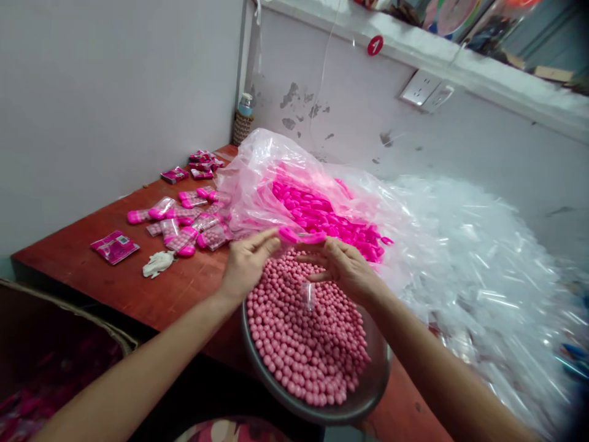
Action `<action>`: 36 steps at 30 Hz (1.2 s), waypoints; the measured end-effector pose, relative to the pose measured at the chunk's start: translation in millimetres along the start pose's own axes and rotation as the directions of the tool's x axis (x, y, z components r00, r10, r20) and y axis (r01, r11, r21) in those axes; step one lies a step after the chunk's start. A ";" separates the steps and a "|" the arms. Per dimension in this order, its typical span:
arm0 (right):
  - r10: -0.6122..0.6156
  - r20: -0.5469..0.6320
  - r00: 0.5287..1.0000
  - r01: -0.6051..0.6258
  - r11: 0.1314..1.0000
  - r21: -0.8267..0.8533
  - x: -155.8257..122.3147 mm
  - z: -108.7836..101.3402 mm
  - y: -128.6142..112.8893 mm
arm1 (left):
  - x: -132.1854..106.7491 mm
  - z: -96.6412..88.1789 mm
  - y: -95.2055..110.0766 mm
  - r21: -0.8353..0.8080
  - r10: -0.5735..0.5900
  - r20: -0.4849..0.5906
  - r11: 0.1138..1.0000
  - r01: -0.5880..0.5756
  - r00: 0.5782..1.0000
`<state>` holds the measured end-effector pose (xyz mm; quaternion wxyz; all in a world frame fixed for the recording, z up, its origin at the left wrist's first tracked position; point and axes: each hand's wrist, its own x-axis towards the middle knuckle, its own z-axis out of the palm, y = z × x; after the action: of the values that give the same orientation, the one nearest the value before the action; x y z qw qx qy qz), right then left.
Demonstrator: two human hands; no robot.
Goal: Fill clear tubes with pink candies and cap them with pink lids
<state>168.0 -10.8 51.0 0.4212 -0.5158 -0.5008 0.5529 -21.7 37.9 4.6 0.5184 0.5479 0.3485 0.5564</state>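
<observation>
A metal bowl point(368, 396) heaped with small pink candy balls point(304, 331) sits at the near edge of a red-brown table point(138, 276). Over it my left hand point(246, 261) and my right hand point(345, 267) pinch the two ends of a bright pink plastic piece point(299, 236). My right hand's lower fingers also hold a small clear packet point(308, 294) that hangs above the balls. Just behind the hands, a clear plastic bag point(276, 166) lies open, full of pink plastic pieces point(322, 215).
Filled clear packets with pink ends point(184, 224) lie at the table's left, with pink sachets point(114, 247) and a white scrap point(159, 263). A big heap of empty clear packets point(483, 264) fills the right. A bottle in a woven holder point(243, 120) stands in the corner. A cardboard box point(55, 350) sits low at left.
</observation>
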 end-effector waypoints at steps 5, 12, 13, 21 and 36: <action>-0.021 -0.077 0.997 -0.017 0.886 -0.463 -21.4 -24.9 15.3 | 57.6 -54.3 -21.1 0.004 0.054 -0.360 0.998 -0.056 0.932; -0.007 0.073 0.997 0.008 1.000 -0.008 -23.3 -2.0 15.6 | 7.6 -28.1 11.8 0.056 0.012 0.033 0.998 -0.014 0.999; -0.016 0.140 0.990 0.000 0.994 0.112 -21.4 4.8 12.4 | -3.3 -19.0 17.0 0.051 0.025 0.108 0.998 -0.031 0.994; 0.058 0.248 0.967 -0.159 0.898 0.410 -18.8 36.0 2.7 | -31.0 5.7 14.5 -0.014 0.086 0.283 0.996 -0.085 0.955; 0.220 0.168 0.961 -0.276 0.786 0.554 -11.6 43.5 20.9 | -36.0 3.8 5.2 0.136 0.124 0.265 0.977 -0.165 0.956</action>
<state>127.3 -30.4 30.6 0.4558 -0.4001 -0.2589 0.7518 -24.0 1.6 1.2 0.4721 0.6781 0.2804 0.4886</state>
